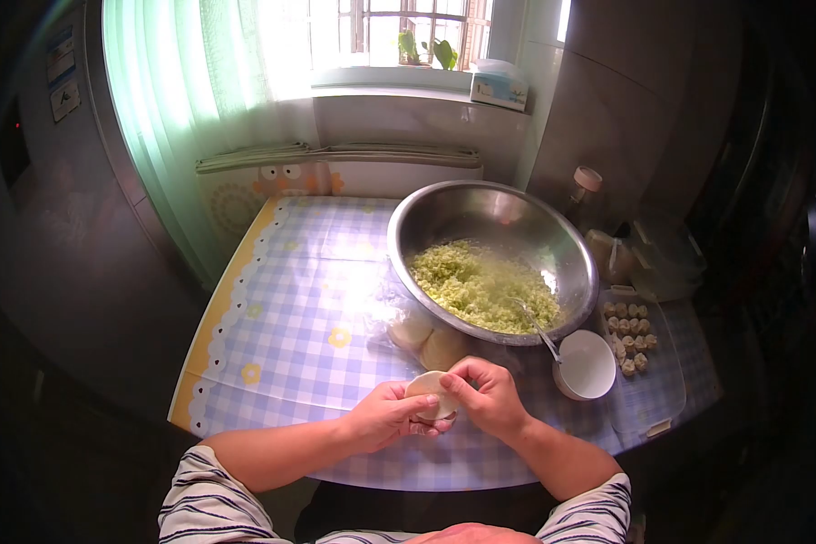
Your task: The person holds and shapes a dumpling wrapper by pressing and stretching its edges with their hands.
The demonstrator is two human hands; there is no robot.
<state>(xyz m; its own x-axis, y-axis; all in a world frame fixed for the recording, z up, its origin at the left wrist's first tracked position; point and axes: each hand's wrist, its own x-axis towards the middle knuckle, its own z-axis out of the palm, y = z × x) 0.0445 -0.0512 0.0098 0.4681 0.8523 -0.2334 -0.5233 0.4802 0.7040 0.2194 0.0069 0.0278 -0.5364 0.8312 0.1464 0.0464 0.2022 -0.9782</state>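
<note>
A round, pale dough wrapper (423, 386) is held up near the table's front edge. My left hand (394, 415) grips it from the left, thumb on top and fingers beneath. My right hand (491, 395) pinches its upper right edge. Just beyond my hands, more round wrappers (442, 348) lie in a clear plastic bag. Behind them stands a large steel bowl (408, 283) with chopped yellow-green filling (485, 286) and a metal spoon (539, 332) leaning in it. A white bowl (586, 364) sits to the right of my right hand.
Several small folded dumplings (629, 328) sit in a clear tray (648, 399) at the right. Behind it are a lidded jar (587, 184) and plastic containers (666, 263). A checked cloth (290, 308) covers the table. A tissue box (500, 86) stands on the windowsill.
</note>
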